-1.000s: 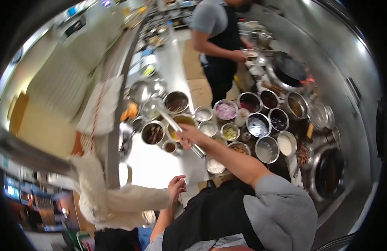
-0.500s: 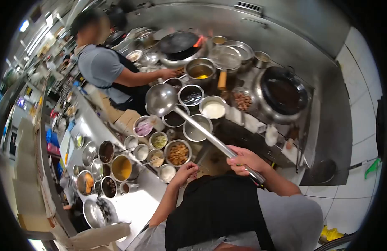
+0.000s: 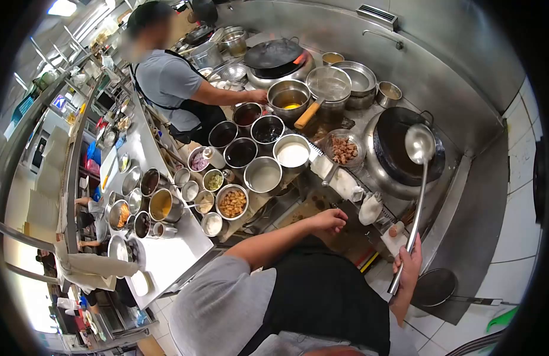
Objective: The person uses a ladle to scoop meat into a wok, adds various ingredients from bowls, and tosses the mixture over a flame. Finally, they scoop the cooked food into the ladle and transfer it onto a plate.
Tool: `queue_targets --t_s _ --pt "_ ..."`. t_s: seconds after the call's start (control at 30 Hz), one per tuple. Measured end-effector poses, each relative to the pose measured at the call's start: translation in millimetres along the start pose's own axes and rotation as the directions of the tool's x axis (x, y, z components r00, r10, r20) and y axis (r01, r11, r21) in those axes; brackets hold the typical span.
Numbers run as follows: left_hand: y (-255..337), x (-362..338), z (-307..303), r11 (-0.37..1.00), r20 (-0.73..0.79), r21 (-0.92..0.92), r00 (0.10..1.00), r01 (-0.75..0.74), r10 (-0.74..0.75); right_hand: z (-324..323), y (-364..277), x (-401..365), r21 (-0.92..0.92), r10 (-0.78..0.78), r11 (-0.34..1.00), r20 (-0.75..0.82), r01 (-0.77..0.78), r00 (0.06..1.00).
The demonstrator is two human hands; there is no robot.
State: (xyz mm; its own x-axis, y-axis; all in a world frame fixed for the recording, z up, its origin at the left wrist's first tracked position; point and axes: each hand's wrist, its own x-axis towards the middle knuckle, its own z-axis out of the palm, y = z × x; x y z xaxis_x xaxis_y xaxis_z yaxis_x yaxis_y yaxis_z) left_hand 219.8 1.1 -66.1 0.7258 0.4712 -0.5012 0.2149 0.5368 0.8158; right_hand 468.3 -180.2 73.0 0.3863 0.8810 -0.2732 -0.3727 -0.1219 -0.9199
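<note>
My right hand is closed around the handle of a long metal ladle. The ladle's bowl hangs over the right side of a dark wok, which sits on a round steel burner ring and has a brown film inside. In front of my black apron, my left hand is held out with its fingers loosely bent and nothing in them. Beyond it, a white cloth lies along the stove's front edge. A strainer of browned meat pieces rests between the cloth and the wok.
Left of the wok stand several pots of sauces, among them a white liquid and fried chunks. A wooden-handled sieve lies over a pot. Another person works by a second wok with flame beside it.
The ladle has swung from over the sauce pots to over the right wok. My right hand moved right and down with it; my left hand moved right, and my view turned.
</note>
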Motion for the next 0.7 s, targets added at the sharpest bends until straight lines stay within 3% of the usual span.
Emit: queue_targets --t_s 0.03,0.1,0.17,0.23,0.3,0.47,0.57,0.7 --pt "2.1 13.6 5.8 1.0 -0.043 -0.001 0.999 0.023 -0.023 -10.5 1.6 6.7 -0.107 -0.011 0.994 -0.098 0.0 0.995" --pt "4.1 42.3 12.5 0.998 -0.069 0.047 0.997 0.036 -0.033 -31.5 4.6 21.7 -0.163 -0.004 0.986 -0.14 -0.019 0.99" --pt "-4.3 79.0 11.2 0.931 -0.124 0.365 0.99 -0.013 0.062 -44.1 4.3 28.2 -0.315 0.009 0.946 -0.227 -0.082 0.974" --pt "-30.2 134.8 -2.3 0.705 -0.076 0.701 0.972 -0.106 0.222 -48.6 5.5 32.2 -0.293 0.016 0.949 -0.309 -0.112 0.951" --pt "-28.8 161.6 4.3 0.495 -0.13 0.869 0.969 0.009 0.211 -47.5 0.8 32.2 -0.379 -0.011 0.917 -0.339 -0.126 0.941" --pt "-4.8 170.7 19.2 0.218 -0.059 0.976 0.971 0.008 0.231 -30.4 -9.5 29.6 -0.358 -0.004 0.92 -0.408 -0.156 0.913" --pt "3.5 176.5 21.6 0.202 -0.025 0.979 0.98 -0.016 0.199 -17.0 -15.7 32.9 -0.426 -0.02 0.884 -0.444 -0.191 0.896" --pt "2.6 200.0 16.4 0.309 -0.083 0.951 0.964 0.001 0.254 -1.8 -21.3 38.5 -0.25 -0.033 0.962 -0.501 -0.108 0.865"
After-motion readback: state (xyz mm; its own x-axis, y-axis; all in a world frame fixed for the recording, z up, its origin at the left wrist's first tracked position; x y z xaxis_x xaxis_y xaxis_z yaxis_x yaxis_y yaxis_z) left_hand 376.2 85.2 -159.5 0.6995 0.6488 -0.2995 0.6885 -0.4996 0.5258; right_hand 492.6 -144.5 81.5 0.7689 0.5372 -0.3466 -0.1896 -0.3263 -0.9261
